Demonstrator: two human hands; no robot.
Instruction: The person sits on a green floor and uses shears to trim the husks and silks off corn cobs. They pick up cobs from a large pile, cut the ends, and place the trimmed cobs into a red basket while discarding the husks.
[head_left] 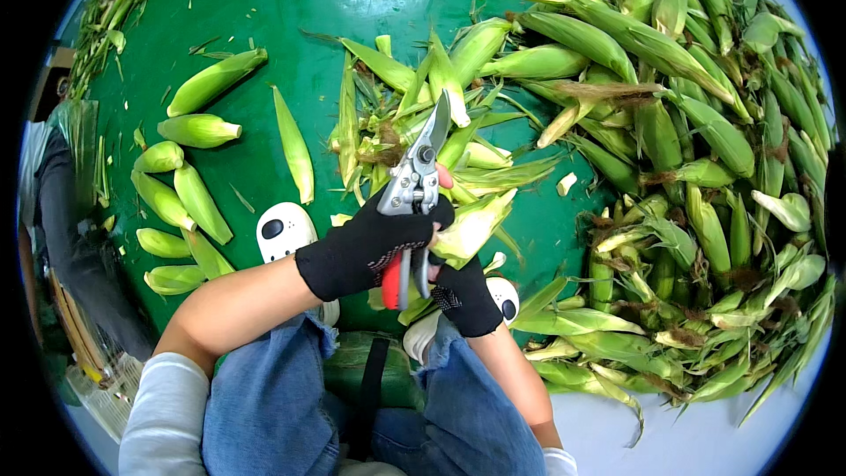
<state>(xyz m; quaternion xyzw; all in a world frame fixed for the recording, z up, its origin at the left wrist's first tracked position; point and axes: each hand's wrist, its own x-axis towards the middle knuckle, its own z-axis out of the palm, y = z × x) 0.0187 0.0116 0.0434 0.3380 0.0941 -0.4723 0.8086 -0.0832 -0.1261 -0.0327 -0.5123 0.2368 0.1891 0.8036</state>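
Note:
My left hand (392, 242), in a black fingerless glove, is closed around pruning shears (421, 159) with silver blades pointing up and red-grey handles. My right hand (463, 300), gloved the same way and partly hidden behind the shears, grips a pale green corn ear (471, 225) with loosened husk, just right of the shears. Beyond my hands lies a loose heap of corn ears and torn husks (379, 106) on the green floor covering (229, 9). Several trimmed ears (198, 194) lie to the left, along with one slim ear (293, 141).
A large pile of unhusked corn (679, 141) fills the right side. Husk scraps (119, 4) line the upper left edge. Another person in dark trousers (79, 238) is at the far left. My white clogs (282, 229) and jeans (264, 388) are below my hands.

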